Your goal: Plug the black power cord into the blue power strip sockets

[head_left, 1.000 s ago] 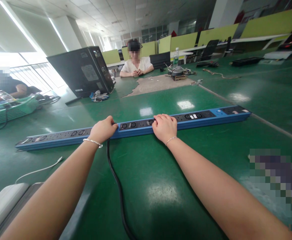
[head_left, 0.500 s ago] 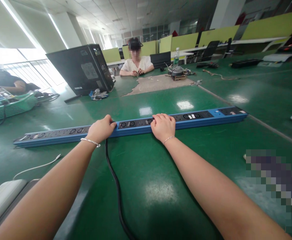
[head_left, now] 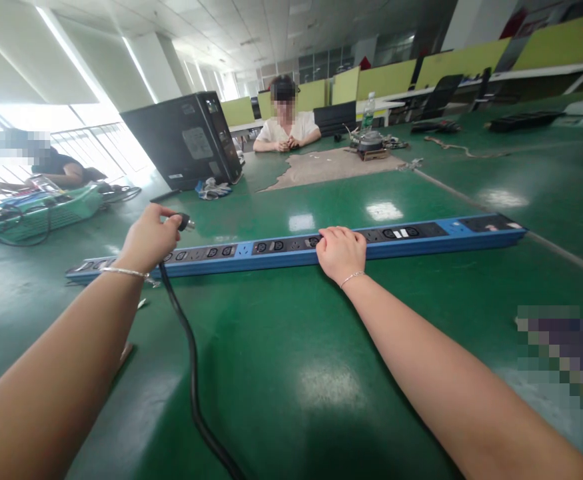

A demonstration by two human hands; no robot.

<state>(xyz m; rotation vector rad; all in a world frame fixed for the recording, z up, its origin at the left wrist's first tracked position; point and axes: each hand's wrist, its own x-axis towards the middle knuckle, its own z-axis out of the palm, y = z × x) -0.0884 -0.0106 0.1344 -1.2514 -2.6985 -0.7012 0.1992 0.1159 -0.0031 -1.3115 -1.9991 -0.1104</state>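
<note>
A long blue power strip (head_left: 291,257) with black sockets lies across the green table. My left hand (head_left: 150,237) is raised above its left part, fingers closed on a black power plug (head_left: 185,222) whose metal prongs point right. From under that hand a thick black cord (head_left: 191,347) runs down to the bottom edge of the view. My right hand (head_left: 342,253) rests over the strip right of its middle, fingers wrapped across the top and gripping it. The sockets beneath my right palm are hidden.
A black computer case (head_left: 178,143) stands tilted at the back left, with gloves (head_left: 212,189) beside it. Further left is a green basket (head_left: 56,213) of cables. Across the table sits a person (head_left: 286,132) near a bottle (head_left: 368,115). A pixelated patch covers something at right.
My left hand has lifted off the strip and moved left, and the plug in it now shows clear of the sockets. My right hand keeps its place on the strip. The view has shifted slightly.
</note>
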